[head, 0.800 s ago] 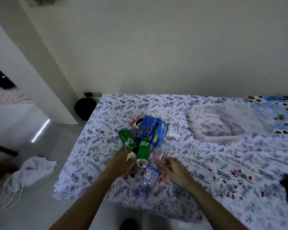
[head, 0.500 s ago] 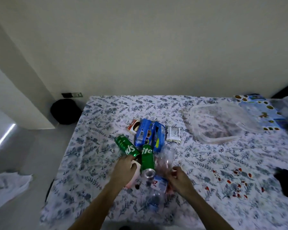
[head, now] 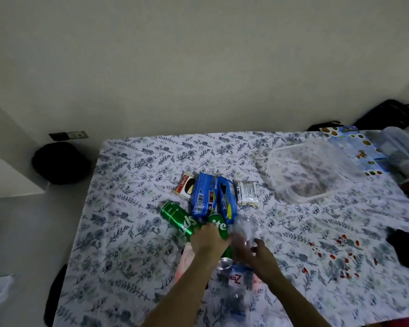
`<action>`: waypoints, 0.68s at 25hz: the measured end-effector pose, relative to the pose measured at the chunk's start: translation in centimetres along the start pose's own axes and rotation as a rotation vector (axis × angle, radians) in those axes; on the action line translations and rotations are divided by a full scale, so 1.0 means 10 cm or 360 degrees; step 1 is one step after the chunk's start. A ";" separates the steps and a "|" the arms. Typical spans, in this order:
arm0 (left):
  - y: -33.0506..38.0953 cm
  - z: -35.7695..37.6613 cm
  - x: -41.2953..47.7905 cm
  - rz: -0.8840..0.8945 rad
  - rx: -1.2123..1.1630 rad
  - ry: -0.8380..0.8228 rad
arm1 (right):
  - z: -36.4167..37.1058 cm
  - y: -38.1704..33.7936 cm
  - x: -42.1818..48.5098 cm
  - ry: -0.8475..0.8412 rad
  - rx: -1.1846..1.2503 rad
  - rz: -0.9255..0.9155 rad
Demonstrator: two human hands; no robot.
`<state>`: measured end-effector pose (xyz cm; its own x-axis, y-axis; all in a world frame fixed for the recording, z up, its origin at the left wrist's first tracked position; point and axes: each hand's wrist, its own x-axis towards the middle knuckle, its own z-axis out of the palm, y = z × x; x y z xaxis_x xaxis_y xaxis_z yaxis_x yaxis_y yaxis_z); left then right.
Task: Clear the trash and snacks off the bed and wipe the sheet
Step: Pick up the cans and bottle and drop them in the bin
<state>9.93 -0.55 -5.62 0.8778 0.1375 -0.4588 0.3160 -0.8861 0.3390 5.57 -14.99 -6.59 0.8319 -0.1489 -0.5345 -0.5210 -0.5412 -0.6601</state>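
— Head view first: what are the hands doing?

— Both reach into the pile of trash near the front edge of the bed (head: 132, 175). The left hand (head: 207, 241) lies curled over two green soda cans; its grip covers the second green can (head: 219, 226) where that meets the first green can (head: 178, 219), but I cannot tell whether the fingers actually clench either one.

— And the right?

— The right hand (head: 257, 256) has its grip around a crumpled clear plastic bottle (head: 243, 230), fingers wrapped on its lower part.

— How does the rest of the trash look?

— Another clear bottle with a blue label (head: 237, 279) lies between the forearms, closest to the front edge, beside the open silver top of the second can. Something pink (head: 187, 258) sits under the left wrist. Behind the cans, toward the middle of the bed, two blue cookie packs (head: 203, 197) lie side by side, a red-and-white snack wrapper (head: 184, 187) at their left, a white snack packet (head: 246, 192) at their right.

— Anything further off?

— A clear plastic container (head: 305, 197) rests toward the back right corner, well apart from the pile. Red specks (head: 340, 256) dot the floral sheet near the right edge.
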 end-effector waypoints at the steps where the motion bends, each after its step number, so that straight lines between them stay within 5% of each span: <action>1: 0.01 0.00 0.02 -0.0026 0.0026 -0.0041 | -0.02 -0.01 0.03 -0.0027 0.0016 0.0032; 7: 0.00 -0.26 -0.04 -0.0052 -0.0685 -0.0071 | -0.30 -0.09 0.21 0.0037 0.0151 -0.0102; 11: -0.41 -0.60 -0.10 -0.0211 -0.1207 0.0349 | -0.36 -0.47 0.35 -0.0019 0.0174 -0.0351; 14: -0.87 -0.58 -0.02 -0.0578 -0.1091 0.0676 | -0.21 -0.78 0.50 -0.0181 0.0002 -0.0591; 17: -1.04 -0.39 0.16 -0.0734 -0.0807 0.0619 | -0.11 -0.91 0.65 -0.0250 -0.0152 -0.0697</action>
<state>9.45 10.62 -6.73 0.6513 0.6703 -0.3555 0.7225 -0.4046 0.5606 15.92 -11.90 -3.50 0.9265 0.2333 -0.2951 -0.1016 -0.6001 -0.7935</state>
